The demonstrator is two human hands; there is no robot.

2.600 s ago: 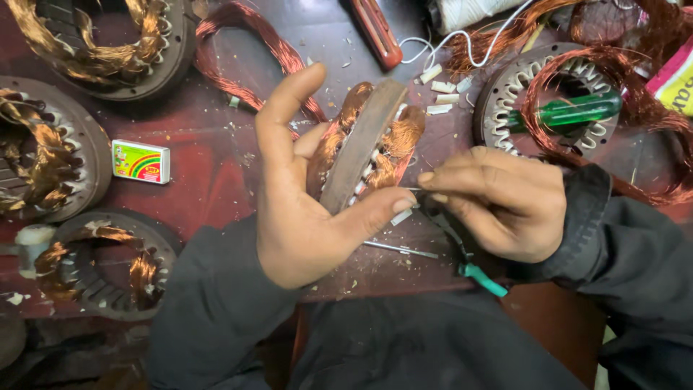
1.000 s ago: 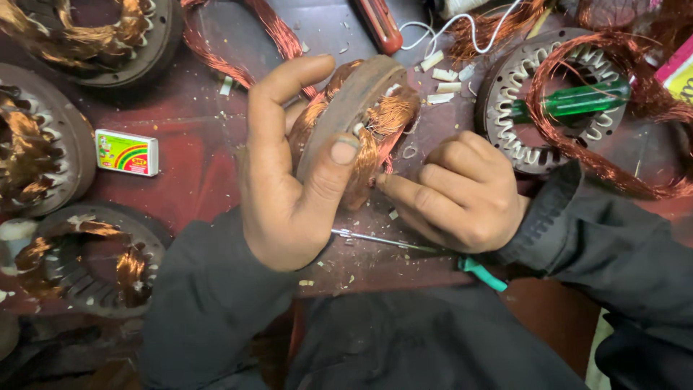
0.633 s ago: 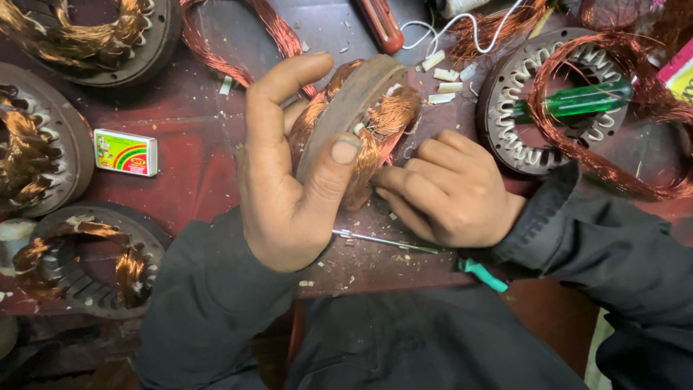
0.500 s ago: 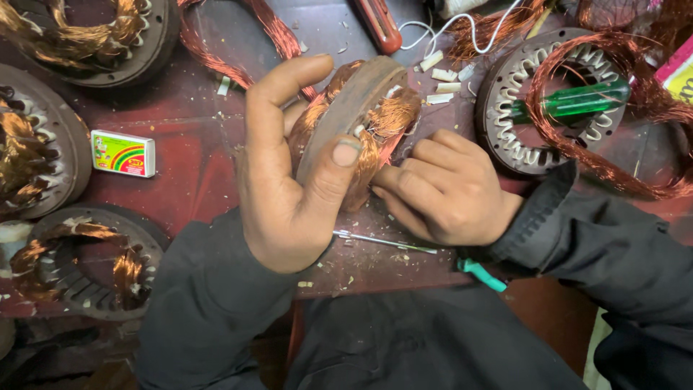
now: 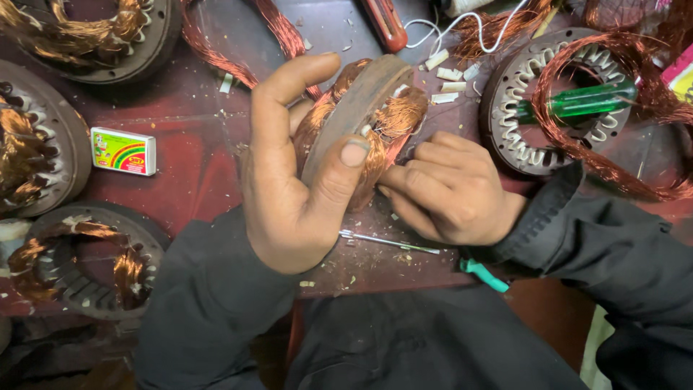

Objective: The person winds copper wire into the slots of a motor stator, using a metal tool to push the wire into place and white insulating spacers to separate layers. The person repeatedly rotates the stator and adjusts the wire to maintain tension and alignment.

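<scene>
My left hand (image 5: 292,180) grips a round motor stator (image 5: 354,108) wound with copper wire, holding it on edge above the red table; the thumb lies across its grey rim. My right hand (image 5: 447,191) is closed with its fingertips pressed against the copper winding on the stator's right face. What the right fingers pinch is hidden. A thin metal tool with a teal handle (image 5: 485,275) lies on the table under my right wrist.
Several other stators with copper coils lie around: top left (image 5: 94,32), left (image 5: 36,152), bottom left (image 5: 79,263). A stator at right (image 5: 541,108) has a green-handled screwdriver (image 5: 577,101) across it. A small matchbox (image 5: 124,152) lies at left. Loose copper wire (image 5: 231,43) and white paper slips (image 5: 451,72) lie behind.
My left hand has turned the stator more upright, with the thumb across its rim. My right hand moved up from the table edge to the winding and keeps working there.
</scene>
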